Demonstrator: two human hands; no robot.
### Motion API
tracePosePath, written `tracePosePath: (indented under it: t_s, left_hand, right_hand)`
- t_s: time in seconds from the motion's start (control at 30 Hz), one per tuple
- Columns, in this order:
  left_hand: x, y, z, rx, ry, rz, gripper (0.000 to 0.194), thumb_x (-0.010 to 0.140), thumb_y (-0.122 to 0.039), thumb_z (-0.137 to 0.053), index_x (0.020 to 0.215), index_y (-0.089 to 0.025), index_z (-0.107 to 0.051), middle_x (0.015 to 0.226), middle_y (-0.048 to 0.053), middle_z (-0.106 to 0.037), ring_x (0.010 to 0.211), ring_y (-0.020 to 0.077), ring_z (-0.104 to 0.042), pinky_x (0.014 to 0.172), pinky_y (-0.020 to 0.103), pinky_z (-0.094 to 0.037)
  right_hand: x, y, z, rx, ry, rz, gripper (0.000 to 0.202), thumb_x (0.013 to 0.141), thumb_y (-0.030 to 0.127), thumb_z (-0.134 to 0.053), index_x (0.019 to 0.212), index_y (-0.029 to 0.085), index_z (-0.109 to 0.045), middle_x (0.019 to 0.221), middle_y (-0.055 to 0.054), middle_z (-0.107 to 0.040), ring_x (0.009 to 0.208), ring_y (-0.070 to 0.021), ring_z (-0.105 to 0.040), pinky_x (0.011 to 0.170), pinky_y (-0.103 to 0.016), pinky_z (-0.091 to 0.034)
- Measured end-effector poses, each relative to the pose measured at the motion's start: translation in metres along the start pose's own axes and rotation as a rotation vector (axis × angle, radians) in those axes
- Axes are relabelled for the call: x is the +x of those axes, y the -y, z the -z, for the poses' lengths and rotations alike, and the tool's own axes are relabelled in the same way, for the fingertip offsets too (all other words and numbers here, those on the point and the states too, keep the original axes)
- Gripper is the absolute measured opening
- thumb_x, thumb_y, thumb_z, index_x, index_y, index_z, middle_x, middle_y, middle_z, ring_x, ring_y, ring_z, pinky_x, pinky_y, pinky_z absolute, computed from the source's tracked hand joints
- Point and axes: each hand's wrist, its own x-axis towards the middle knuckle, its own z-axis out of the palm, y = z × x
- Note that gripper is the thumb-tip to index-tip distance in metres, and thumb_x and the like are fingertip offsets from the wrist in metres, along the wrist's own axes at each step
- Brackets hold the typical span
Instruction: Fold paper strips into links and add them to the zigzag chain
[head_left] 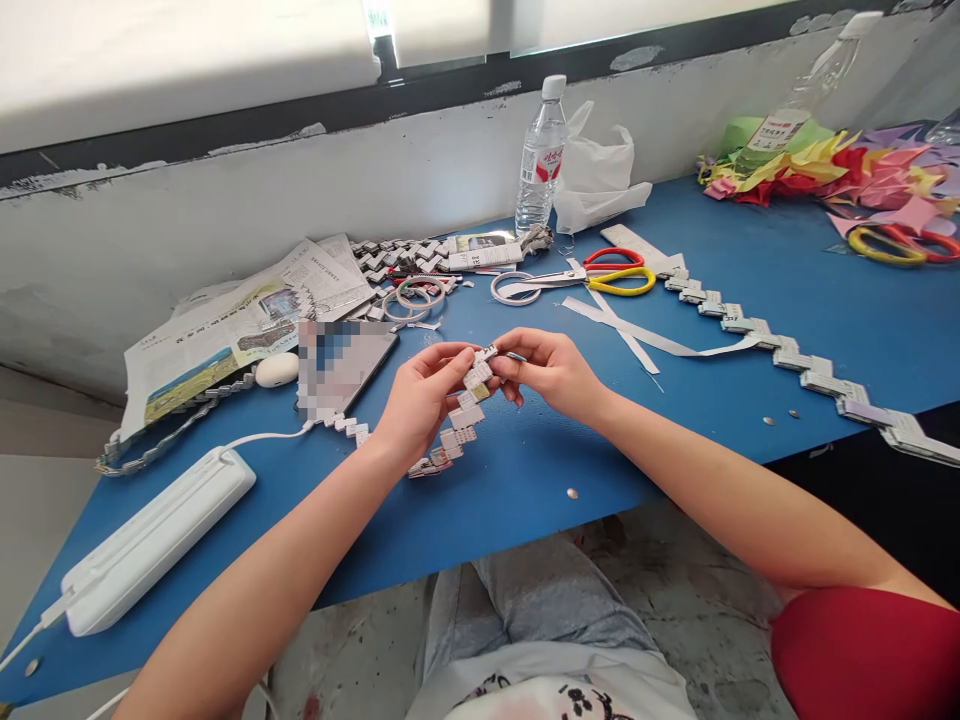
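Observation:
Near the middle of the blue table, my left hand [430, 388] pinches the upper end of a zigzag chain of folded newspaper strips [459, 437]. The chain hangs below my fingers and curves left toward the tabletop. My right hand [546, 372] is closed at the same end, its thumb and fingertips pressed together by the top links. Exactly what the right fingertips hold is partly hidden. Beyond my hands lie scissors [619, 273] with red and yellow handles, and loose white paper strips [637, 330].
A longer folded-paper chain [787, 353] runs along the right. At the back stand a water bottle [541, 160] and a white plastic bag [600, 170]. Newspaper sheets [217, 335], a phone [352, 365] and a white power strip [157, 540] lie left. Colourful folded papers [832, 170] sit far right.

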Motion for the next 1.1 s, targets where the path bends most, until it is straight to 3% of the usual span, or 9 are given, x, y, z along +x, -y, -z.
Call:
tracePosePath:
  t_s: [0.17,0.3,0.4,0.53,0.67,0.83,1.1]
  left_hand:
    - [0.001,0.001,0.001,0.042,0.016,-0.021,0.024,0.074,-0.035,-0.075,0.09,-0.018,-0.067,0.08,0.002,-0.072,0.074,0.0171,-0.07,0.065,0.026,-0.054]
    - [-0.002,0.001,0.002,0.238,0.002,-0.174,0.025,0.078,-0.04,-0.072,0.09,-0.018,-0.069,0.081,0.003,-0.07,0.074,0.0159,-0.067,0.06,0.023,-0.051]
    - [-0.006,0.002,0.001,0.421,-0.031,-0.415,0.021,0.081,-0.039,-0.069,0.088,-0.019,-0.071,0.084,0.003,-0.07,0.073,0.0138,-0.065,0.059,0.022,-0.052]
    - [-0.014,0.003,-0.001,0.624,-0.038,-0.89,0.01,0.087,-0.026,-0.064,0.093,-0.022,-0.071,0.095,0.004,-0.069,0.086,0.014,-0.066,0.072,0.025,-0.057]
    - [-0.02,0.004,-0.001,0.782,-0.052,-1.228,0.021,0.082,-0.009,-0.068,0.098,-0.023,-0.068,0.096,0.002,-0.069,0.088,0.012,-0.067,0.08,0.025,-0.057]
    - [-0.022,0.005,-0.001,0.803,-0.04,-1.319,0.029,0.081,-0.004,-0.068,0.102,-0.024,-0.068,0.097,0.001,-0.069,0.085,0.0107,-0.068,0.077,0.022,-0.058]
    - [-0.022,0.007,0.0,0.78,0.001,-1.328,0.034,0.083,-0.001,-0.064,0.106,-0.024,-0.069,0.102,0.002,-0.067,0.088,0.0101,-0.068,0.076,0.021,-0.061]
  right_hand:
    - [0.0,0.002,-0.001,-0.025,-0.011,0.0,0.032,0.073,0.045,-0.076,0.082,0.017,-0.062,0.061,0.002,-0.065,0.045,-0.01,-0.055,0.043,-0.025,-0.047]
    - [0.0,0.001,-0.003,-0.059,-0.021,0.05,0.033,0.075,0.046,-0.074,0.082,0.017,-0.061,0.06,0.002,-0.064,0.045,-0.0096,-0.055,0.041,-0.024,-0.045]
    - [-0.004,-0.002,-0.004,-0.099,-0.047,0.211,0.026,0.08,0.041,-0.07,0.087,0.018,-0.061,0.06,0.003,-0.062,0.044,-0.0087,-0.054,0.04,-0.022,-0.044]
    - [-0.012,-0.006,-0.005,-0.287,-0.136,0.517,0.006,0.086,0.024,-0.064,0.091,0.021,-0.062,0.065,0.003,-0.064,0.047,-0.0076,-0.055,0.044,-0.02,-0.046]
    - [-0.017,-0.005,-0.005,-0.498,-0.185,0.78,0.011,0.086,0.016,-0.062,0.094,0.023,-0.064,0.074,0.001,-0.071,0.056,-0.0103,-0.064,0.053,-0.022,-0.051]
    - [-0.015,-0.004,-0.004,-0.591,-0.18,0.943,0.016,0.088,0.013,-0.058,0.099,0.024,-0.063,0.075,-0.002,-0.073,0.058,-0.0114,-0.066,0.052,-0.021,-0.052]
    - [-0.015,-0.005,-0.003,-0.621,-0.172,0.973,0.017,0.088,0.011,-0.058,0.1,0.023,-0.061,0.072,-0.002,-0.071,0.057,-0.0109,-0.063,0.054,-0.022,-0.052]
